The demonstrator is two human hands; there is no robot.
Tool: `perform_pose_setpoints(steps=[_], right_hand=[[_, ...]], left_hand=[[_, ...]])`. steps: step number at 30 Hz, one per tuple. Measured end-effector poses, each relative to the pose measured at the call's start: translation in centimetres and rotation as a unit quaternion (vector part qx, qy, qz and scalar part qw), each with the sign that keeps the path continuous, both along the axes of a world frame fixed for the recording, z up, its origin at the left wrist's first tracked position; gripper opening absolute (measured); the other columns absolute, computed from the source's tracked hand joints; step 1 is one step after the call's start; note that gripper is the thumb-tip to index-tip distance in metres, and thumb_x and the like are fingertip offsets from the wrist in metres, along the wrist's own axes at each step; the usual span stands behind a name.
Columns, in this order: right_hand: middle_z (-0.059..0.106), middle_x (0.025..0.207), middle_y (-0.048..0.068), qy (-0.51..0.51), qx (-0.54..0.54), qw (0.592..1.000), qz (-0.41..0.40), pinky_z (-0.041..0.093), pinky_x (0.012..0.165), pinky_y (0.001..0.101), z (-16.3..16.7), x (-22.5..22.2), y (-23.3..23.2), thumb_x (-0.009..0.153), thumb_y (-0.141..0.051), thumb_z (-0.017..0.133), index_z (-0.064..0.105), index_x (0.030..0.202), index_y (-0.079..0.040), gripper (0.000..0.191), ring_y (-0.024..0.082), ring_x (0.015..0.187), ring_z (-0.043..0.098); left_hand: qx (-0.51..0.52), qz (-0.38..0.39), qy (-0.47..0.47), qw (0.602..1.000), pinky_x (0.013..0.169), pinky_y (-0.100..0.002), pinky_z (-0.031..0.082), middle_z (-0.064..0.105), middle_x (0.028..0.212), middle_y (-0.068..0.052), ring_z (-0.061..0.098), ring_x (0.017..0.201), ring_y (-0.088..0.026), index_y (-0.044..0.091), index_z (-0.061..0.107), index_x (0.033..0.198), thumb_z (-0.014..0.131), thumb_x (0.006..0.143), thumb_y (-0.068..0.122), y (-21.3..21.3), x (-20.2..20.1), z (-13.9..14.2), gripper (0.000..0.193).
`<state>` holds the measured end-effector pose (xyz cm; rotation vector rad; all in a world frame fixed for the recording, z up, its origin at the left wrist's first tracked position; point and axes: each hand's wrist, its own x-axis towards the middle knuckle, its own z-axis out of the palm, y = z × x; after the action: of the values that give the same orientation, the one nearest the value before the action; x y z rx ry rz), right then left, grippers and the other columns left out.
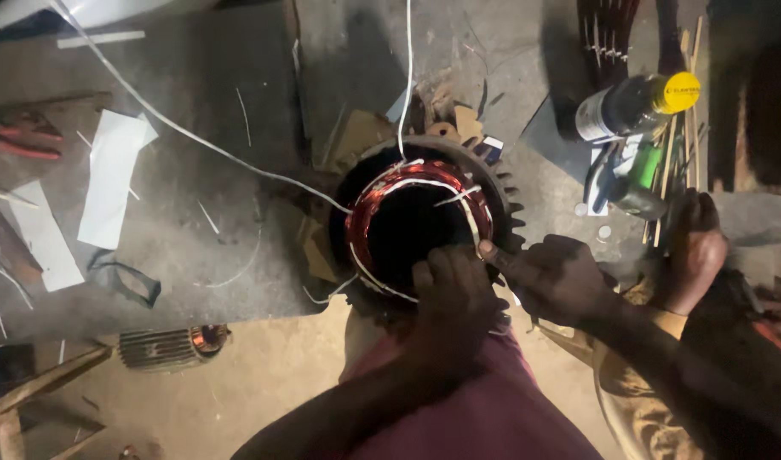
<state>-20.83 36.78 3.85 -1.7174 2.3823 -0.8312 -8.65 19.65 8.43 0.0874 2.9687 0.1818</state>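
A round motor stator (501,192) with dark cooling fins stands open-end up in front of me. Copper windings (365,213) ring its dark bore, bound with white sleeved leads (424,181). My left hand (450,298) rests on the near rim with fingers curled onto the winding and a white lead. To its right, my right hand (557,277) stretches its thumb to the rim and presses the white lead there. Two long white leads (195,136) run off to the back and upper left.
White paper strips (109,175) and red-handled pliers (24,140) lie at the left. A dark bottle with a yellow cap (633,102) and sticks lie at the back right. A smaller finned stator (173,345) lies on the floor. A bare foot (693,247) is at the right.
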Motion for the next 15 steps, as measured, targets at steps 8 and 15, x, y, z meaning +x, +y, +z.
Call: perform_pose_setpoints(steps=[8, 15], right_hand=[[0.070, 0.104, 0.016, -0.001, 0.007, 0.990, -0.138, 0.056, 0.079, 0.0419, 1.7, -5.1, -4.3, 0.083, -0.009, 0.072, 0.073, 0.122, -0.013, 0.038, 0.033, 0.095, 0.066], [0.061, 0.109, 0.016, -0.015, 0.103, 0.988, -0.115, 0.053, 0.089, 0.0435, 1.3, -6.0, -7.1, 0.087, -0.020, 0.068, 0.076, 0.119, -0.017, 0.034, 0.033, 0.108, 0.058]], left_hand=[[0.003, 0.055, 0.065, 0.996, 0.099, -0.059, 0.039, 0.060, 0.121, -0.021, 0.052, 0.116, -0.042, 0.005, 0.067, 0.114, 0.070, 0.078, 0.057, 0.8, 0.1, -1.7, 0.063], [0.078, 0.114, 0.031, 0.990, 0.105, -0.059, 0.037, 0.057, 0.119, -0.022, 0.053, 0.110, -0.039, -0.002, 0.061, 0.124, 0.078, 0.075, 0.048, 0.9, -0.3, -3.0, 0.072]])
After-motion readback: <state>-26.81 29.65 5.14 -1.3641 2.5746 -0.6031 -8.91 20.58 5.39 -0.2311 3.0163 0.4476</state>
